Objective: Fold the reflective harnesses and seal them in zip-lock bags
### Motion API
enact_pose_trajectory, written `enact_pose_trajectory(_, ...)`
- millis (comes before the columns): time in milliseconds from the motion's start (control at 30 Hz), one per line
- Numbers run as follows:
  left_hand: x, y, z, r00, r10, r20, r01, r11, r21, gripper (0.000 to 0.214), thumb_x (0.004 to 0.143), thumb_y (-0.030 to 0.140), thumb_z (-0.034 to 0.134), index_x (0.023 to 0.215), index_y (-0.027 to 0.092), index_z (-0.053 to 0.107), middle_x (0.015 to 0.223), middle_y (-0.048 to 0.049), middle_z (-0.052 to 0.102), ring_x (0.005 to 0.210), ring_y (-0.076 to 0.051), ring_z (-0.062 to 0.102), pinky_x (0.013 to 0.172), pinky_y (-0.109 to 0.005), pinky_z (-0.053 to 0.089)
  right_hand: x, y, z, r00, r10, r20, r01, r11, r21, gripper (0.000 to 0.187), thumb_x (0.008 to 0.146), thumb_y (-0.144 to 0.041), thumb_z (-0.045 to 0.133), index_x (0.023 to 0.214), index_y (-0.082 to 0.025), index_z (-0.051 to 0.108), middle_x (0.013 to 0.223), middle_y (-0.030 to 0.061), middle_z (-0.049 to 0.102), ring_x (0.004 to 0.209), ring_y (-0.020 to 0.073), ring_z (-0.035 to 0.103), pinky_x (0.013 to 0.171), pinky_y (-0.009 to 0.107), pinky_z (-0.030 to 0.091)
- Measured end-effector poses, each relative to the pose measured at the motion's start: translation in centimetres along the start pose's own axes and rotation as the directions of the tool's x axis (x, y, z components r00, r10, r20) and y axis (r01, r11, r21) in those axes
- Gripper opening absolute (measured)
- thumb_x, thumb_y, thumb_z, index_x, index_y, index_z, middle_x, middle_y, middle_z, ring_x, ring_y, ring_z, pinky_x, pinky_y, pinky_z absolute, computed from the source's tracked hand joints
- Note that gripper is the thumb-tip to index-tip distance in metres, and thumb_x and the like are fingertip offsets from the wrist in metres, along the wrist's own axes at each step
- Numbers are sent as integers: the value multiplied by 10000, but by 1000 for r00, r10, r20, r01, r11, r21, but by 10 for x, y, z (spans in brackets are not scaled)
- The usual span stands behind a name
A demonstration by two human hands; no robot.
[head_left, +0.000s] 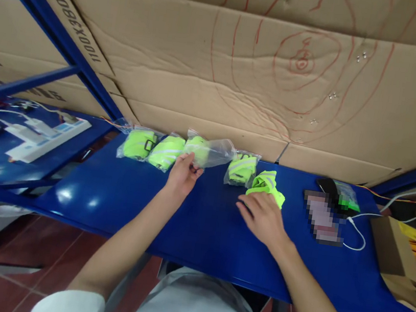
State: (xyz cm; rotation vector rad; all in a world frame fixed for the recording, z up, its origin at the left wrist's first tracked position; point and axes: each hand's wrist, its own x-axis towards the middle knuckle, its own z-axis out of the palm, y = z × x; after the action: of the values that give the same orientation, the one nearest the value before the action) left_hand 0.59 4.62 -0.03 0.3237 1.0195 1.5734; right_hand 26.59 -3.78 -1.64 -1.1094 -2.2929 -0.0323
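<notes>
My left hand (183, 174) is closed with thumb and fingertips together on a clear plastic bag (219, 153) that stretches out to the right and looks flat. Behind that bag lies a packed neon-green strap (197, 146), partly covered. A loose neon-green strap with pale reflective stripes (267, 183) lies bunched on the blue table. My right hand (261, 216) is at its near edge, palm down, thumb apart from the fingers; whether the fingertips touch the strap is hard to see.
Along the back of the blue table (199, 217) lie more bagged green straps (138, 144), (166, 152), (242, 168). To the right are a blurred-out phone (323, 218), a white cable and an open cardboard box (391, 254). A power strip (50, 139) is at left; cardboard (170, 42) walls the back.
</notes>
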Motion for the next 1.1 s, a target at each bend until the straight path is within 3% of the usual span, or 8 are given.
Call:
enact_pose_trajectory(167, -15, -23, 0, 998, 36, 51, -37, 999, 17, 388, 855, 355, 824, 860, 208, 466, 724, 59, 605, 858, -130, 724, 954, -321, 575, 1, -6, 17, 969, -13, 247, 31, 997, -68, 258, 1068, -290, 522, 993, -172, 738, 943, 96, 736, 889, 234, 639, 873, 394, 367)
enact_pose_trajectory(400, -29, -55, -2, 941, -253, 224, 194, 948, 253, 483, 811, 531, 845, 729, 150, 560, 716, -32, 646, 875, -259, 751, 829, -360, 587, 1, 21, 5, 960, 229, 162, -234, 972, 16, 310, 1085, -294, 473, 979, -178, 741, 1027, 95, 767, 988, 243, 688, 1060, 430, 359)
enact_pose_trajectory(533, -24, -48, 2, 906, -312, 286, 222, 926, 306, 404, 1007, 510, 606, 1068, 118, 684, 1071, -157, 750, 990, -264, 756, 885, -369, 593, 3, 14, 16, 890, 441, 119, -454, 881, 129, 391, 1106, -393, 402, 1144, -158, 712, 1040, 111, 775, 891, 227, 729, 816, 340, 494)
enact_pose_trajectory(633, -22, -42, 1, 918, -278, 283, 190, 934, 301, 408, 1059, 445, 502, 1409, 238, 541, 1326, -118, 695, 1040, -199, 743, 926, -327, 587, 11, 19, 33, 811, 572, 122, -584, 784, 209, 463, 1085, -451, 447, 1325, -93, 615, 936, 118, 780, 808, 241, 751, 739, 331, 536)
enact_pose_trajectory(767, -23, -41, -6, 898, -338, 283, 203, 887, 415, 387, 1000, 375, 579, 1330, 173, 605, 1160, -123, 705, 796, -142, 699, 737, -268, 576, 23, 35, 53, 755, 628, 187, -651, 683, 332, 488, 1057, -563, 445, 1140, -119, 628, 665, 30, 693, 471, 172, 650, 489, 277, 501)
enact_pose_trajectory(900, -29, -45, -11, 888, -342, 308, 111, 808, 579, 333, 880, 358, 732, 1108, 115, 718, 1043, -106, 658, 747, -134, 623, 604, -237, 509, 19, 42, 56, 811, 550, 198, -572, 675, 467, 378, 1062, -514, 419, 897, -199, 548, 769, 27, 704, 547, 145, 689, 443, 231, 499)
enact_pose_trajectory(1000, -35, -51, -12, 905, -257, 338, -27, 760, 649, 503, 859, 436, 786, 1275, 180, 668, 1233, -115, 624, 969, -178, 632, 735, -260, 543, 8, 35, 44, 895, 426, 135, -428, 730, 532, 310, 1051, -468, 483, 897, -210, 560, 907, 57, 716, 813, 175, 735, 697, 293, 610)
enact_pose_trajectory(1100, -35, -54, -10, 897, -215, 387, -117, 727, 677, 863, 762, 424, 889, 1506, 253, 484, 1507, -139, 490, 1168, -230, 608, 856, -302, 547, 1, 21, 30, 959, 265, 101, -275, 782, 559, 230, 1039, -395, 552, 931, -215, 645, 1052, 88, 720, 1027, 206, 709, 936, 362, 579)
